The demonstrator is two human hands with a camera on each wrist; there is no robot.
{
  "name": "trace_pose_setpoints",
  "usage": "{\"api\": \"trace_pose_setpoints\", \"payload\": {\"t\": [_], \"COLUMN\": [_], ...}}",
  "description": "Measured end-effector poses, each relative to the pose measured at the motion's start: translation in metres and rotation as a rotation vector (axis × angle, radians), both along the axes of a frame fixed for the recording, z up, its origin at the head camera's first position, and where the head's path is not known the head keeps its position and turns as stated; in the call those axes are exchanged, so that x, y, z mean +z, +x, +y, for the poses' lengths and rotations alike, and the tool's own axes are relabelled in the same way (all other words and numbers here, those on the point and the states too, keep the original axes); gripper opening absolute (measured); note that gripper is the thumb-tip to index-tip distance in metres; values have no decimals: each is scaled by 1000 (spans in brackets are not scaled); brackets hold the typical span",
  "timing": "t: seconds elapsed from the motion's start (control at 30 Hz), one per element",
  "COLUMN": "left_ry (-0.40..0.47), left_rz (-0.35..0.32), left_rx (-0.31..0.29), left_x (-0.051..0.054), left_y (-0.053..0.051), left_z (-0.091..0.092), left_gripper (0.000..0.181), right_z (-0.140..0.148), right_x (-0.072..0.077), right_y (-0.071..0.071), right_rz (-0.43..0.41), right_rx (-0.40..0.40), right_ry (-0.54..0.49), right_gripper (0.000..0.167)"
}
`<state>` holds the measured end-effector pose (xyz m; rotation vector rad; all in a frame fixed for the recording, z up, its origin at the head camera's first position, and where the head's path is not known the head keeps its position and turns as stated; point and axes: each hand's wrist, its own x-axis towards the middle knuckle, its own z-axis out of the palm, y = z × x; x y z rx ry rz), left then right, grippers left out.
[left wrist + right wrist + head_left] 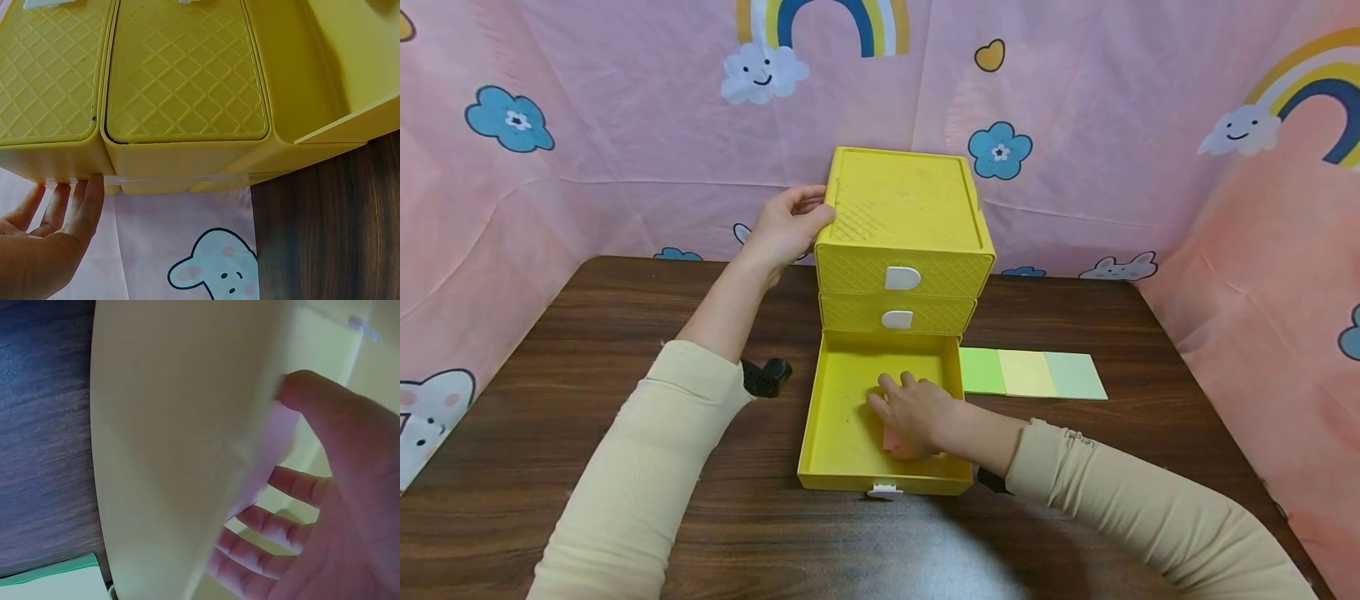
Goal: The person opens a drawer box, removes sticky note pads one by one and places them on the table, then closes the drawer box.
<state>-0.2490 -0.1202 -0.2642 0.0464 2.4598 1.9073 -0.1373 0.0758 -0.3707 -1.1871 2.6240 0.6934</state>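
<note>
A yellow three-drawer cabinet (pixel 910 200) stands on the table, its bottom drawer (pixel 842 417) pulled out. My left hand (pixel 782 229) rests against the cabinet's left side near the top. In the left wrist view, the fingers (pixel 90 203) lie fairly straight along that side wall. Inside the bottom drawer, my right hand (pixel 917 417) holds a pink sticky note pad (pixel 891 438), mostly covered by the hand. Seen from the right wrist, the pink pad (pixel 269 447) sits between thumb and fingertips, partly behind the drawer's wall (pixel 181 450).
Beside the drawer on the right lie green (pixel 982 371), pale yellow (pixel 1027 372) and pale blue (pixel 1077 375) sticky note pads in a row. The upper two drawers, with white handles (pixel 902 278), are closed. A pink patterned cloth (pixel 647 108) hangs behind the table.
</note>
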Motion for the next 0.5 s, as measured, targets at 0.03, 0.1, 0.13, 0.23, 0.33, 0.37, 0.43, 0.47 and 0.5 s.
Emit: {"api": "trace_pose_setpoints", "payload": {"t": [0.03,0.1,0.13,0.23,0.33,0.37,0.43,0.47,0.5], "left_ry": [-1,1,2,7,5,1,-7,-11,-13], "left_rz": [0,2,3,8,11,11,11,11,12], "left_rx": [1,2,1,-4,-4,-4,-1,0,2], "left_x": [0,-1,-1,-1,-1,-1,-1,-1,-1], "left_y": [0,0,0,0,0,0,0,0,0], "left_z": [0,0,0,0,0,0,0,0,0], "left_gripper": [50,49,49,50,50,50,50,50,50], "right_z": [0,1,1,2,3,4,5,5,6], "right_x": [1,1,2,5,8,9,11,12,13], "right_y": [0,-1,-2,-3,-4,-5,-5,-6,-6], "right_rz": [0,1,1,-8,-19,-23,-28,-31,-33], "right_rx": [3,15,21,39,64,71,84,88,92], "right_ry": [-4,-11,-15,-29,-33,-35,-41,-48,-56], "right_gripper": [54,54,54,55,57,58,60,60,61]}}
